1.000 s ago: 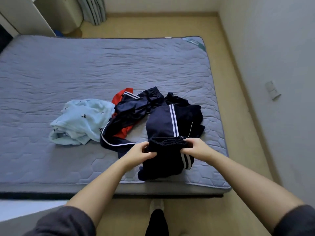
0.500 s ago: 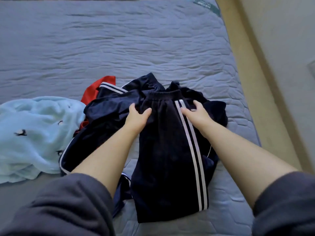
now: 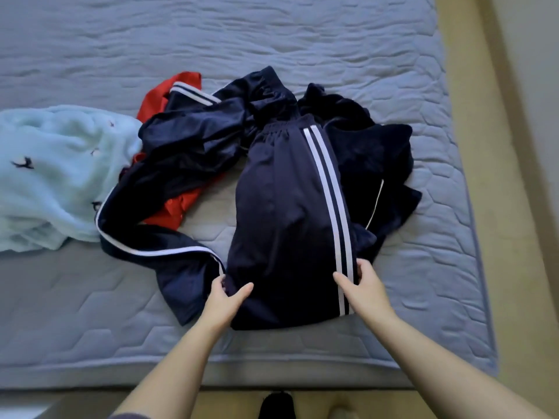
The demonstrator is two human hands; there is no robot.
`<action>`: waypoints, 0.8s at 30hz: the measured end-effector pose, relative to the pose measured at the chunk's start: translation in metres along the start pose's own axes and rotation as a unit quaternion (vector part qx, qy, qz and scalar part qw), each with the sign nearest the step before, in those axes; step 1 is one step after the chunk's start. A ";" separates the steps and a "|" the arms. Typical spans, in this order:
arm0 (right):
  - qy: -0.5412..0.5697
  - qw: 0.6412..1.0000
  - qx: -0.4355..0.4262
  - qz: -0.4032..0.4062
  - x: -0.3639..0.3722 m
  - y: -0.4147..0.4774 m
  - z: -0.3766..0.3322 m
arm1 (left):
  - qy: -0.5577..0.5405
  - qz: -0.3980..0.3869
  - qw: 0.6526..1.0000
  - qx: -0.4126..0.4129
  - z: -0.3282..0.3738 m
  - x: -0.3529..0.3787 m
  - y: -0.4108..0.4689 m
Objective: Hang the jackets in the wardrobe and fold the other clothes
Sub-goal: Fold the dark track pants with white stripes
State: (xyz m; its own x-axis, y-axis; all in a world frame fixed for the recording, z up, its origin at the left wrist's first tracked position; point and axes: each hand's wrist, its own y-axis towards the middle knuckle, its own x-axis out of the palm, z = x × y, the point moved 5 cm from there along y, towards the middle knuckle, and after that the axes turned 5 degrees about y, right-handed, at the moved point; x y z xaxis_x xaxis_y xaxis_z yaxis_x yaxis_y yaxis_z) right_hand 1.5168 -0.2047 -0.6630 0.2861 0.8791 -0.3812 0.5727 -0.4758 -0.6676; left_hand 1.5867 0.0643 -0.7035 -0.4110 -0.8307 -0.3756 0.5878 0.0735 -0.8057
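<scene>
We look down on a grey quilted mattress point(image 3: 302, 40) with a heap of clothes on it, and we place everything from the navy track pants point(image 3: 281, 213), which lie lengthwise near the mattress's near edge, waistband away from us and two white stripes running down their right side.

Far left of the pants lies a crumpled pale blue fleece garment point(image 3: 54, 182) with small dark bird prints. Between it and the pants a red garment point(image 3: 157, 98) shows from under a rumpled navy jacket point(image 3: 187, 152) with white piping, one part of which reaches the pants' lower left corner.

Our left hand point(image 3: 223, 300) grips the pants' left edge near the bottom, thumb on top. Our right hand point(image 3: 363, 285) grips the right edge opposite, thumb across the stripes.

Just right of the pants, partly under them, lies another dark navy garment point(image 3: 372, 158). Beyond it runs a strip of beige floor point(image 3: 472, 86).
</scene>
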 end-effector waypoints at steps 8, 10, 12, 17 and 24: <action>0.054 0.995 0.056 -0.057 0.011 0.003 0.068 | -0.077 -0.004 0.995 -0.057 -0.066 0.036 0.000; 0.083 0.993 0.060 -0.063 0.011 0.000 0.074 | -0.136 -0.006 0.989 -0.064 -0.074 0.041 -0.007; 0.118 0.988 0.064 -0.075 0.007 -0.012 0.080 | -0.183 -0.019 0.981 -0.061 -0.075 0.041 -0.027; 0.151 0.983 0.059 -0.081 -0.014 -0.064 0.073 | -0.238 -0.034 0.970 -0.030 -0.065 0.033 -0.096; 0.172 0.981 0.061 -0.071 -0.064 -0.144 0.049 | -0.265 -0.039 0.963 -0.040 -0.041 0.018 -0.205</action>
State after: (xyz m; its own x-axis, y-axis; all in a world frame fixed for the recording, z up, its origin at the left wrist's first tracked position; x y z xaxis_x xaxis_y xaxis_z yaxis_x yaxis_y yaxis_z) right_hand 1.3781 -0.1938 -0.5734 0.4644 0.8839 -0.0556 0.5356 -0.3303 -0.7772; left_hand 1.4299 0.0572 -0.5639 -0.0256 -0.9988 -0.0428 0.5060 0.0240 -0.8622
